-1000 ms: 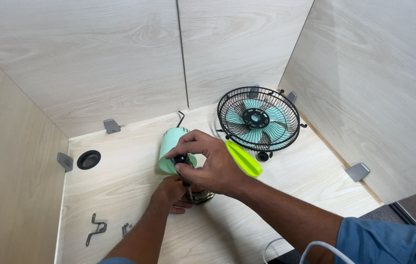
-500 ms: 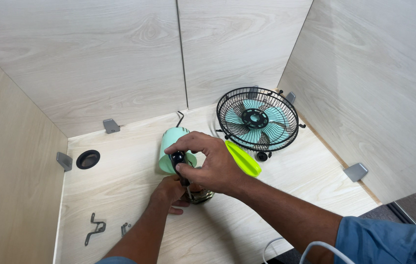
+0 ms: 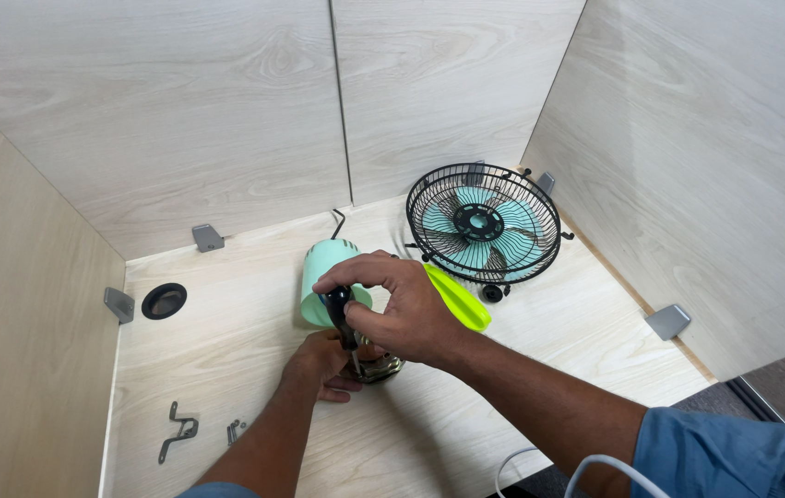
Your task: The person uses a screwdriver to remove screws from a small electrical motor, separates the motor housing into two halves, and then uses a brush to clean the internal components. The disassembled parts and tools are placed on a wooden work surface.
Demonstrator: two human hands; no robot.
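Change since earlier frame: almost none; the right hand (image 3: 402, 309) sits a touch lower over the screwdriver (image 3: 341, 314), and the left hand (image 3: 323, 364) stays low at the metal part. Fan and loose hardware lie as they did.
Right hand: closed around the screwdriver's black handle from above, fingers wrapped over its top, thumb side toward the person.
Left hand: curled round the small metal motor part (image 3: 376, 367) on the table (image 3: 522, 369), gripping it from the left side; the fingertips are hidden under the right hand.
Hands, relation: close together, right stacked above left, both clamped on their own item.
Location of work: middle of the table, just in front of the mint-green housing (image 3: 323, 281), left of the fan.
Screwdriver axis: long axis near upright, slightly tilted; handle up, tip down into the metal part. The tip itself is hidden.
Housing axis: lies on its side, long axis running away from the person, open end facing back toward the hands.
Handling, motor part (judgement): small, dense, rigid metal; likely heavy for its size, smooth enough to turn under torque, so best held round its sides and pressed to the table.
Handling, housing (judgement): thin plastic, light, stiff but crackable; take by the body, not the rim.
Nearby: caged fan head (image 3: 485, 224) with teal blades stands tilted at rear right; yellow-green plastic piece (image 3: 459, 300) just right of the right hand; black round plug (image 3: 164, 301) at left; bracket (image 3: 178, 431) and small screws (image 3: 234, 431) front left, well apart from the hands.
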